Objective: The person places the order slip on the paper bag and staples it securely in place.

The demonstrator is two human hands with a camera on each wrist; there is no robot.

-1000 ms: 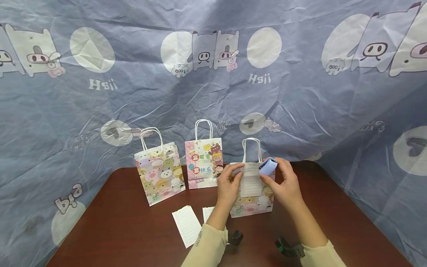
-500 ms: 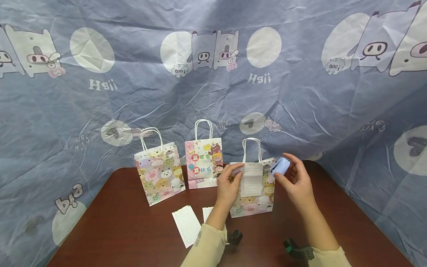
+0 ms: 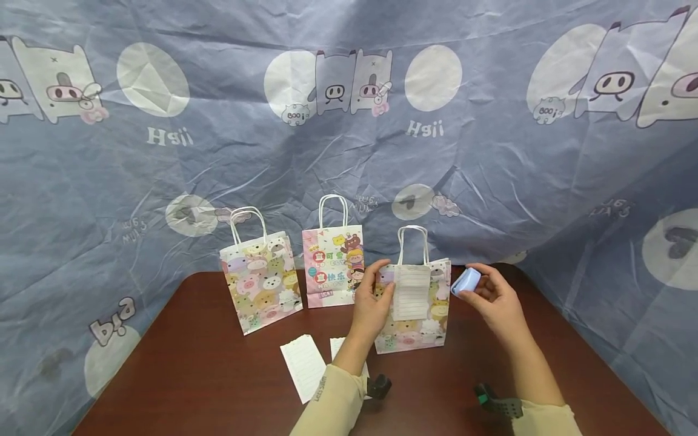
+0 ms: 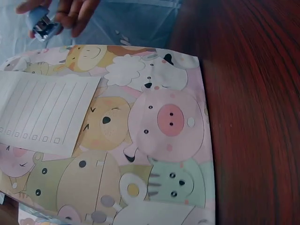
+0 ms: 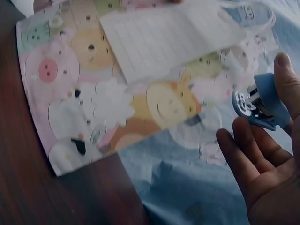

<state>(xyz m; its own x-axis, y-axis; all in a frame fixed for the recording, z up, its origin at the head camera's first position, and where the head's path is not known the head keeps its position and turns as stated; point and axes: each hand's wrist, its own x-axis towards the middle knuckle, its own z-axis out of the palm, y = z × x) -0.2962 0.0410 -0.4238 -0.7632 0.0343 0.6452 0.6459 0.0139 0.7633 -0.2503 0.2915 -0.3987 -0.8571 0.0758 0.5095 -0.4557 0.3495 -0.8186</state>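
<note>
An upright animal-print paper bag (image 3: pixel 406 333) stands at the right, with a lined white paper (image 3: pixel 411 293) flat against its upper front. At the bag's upper left edge, my left hand (image 3: pixel 372 306) has its thumb and index finger spread apart, the thumb over the front. My right hand (image 3: pixel 498 303) pinches a small blue stapler (image 3: pixel 466 281) just right of the bag. In the right wrist view the stapler (image 5: pixel 267 101) shows its metal inside between the thumb and fingers. The left wrist view shows the bag (image 4: pixel 140 187), its paper (image 4: pixel 42 108) and the stapler (image 4: pixel 40 21).
Another animal-print bag (image 3: pixel 262 284) and a pink and white bag (image 3: pixel 331 272) stand at the left and middle back. Two white papers lie in front, one (image 3: pixel 305 366) left of the other (image 3: pixel 337 345). A blue printed cloth (image 3: pixel 327 157) hangs behind the table (image 3: pixel 218 375).
My right hand has moved right with the stapler, away from the paper and bag. My left index finger has shifted slightly up and left from the paper's top corner.
</note>
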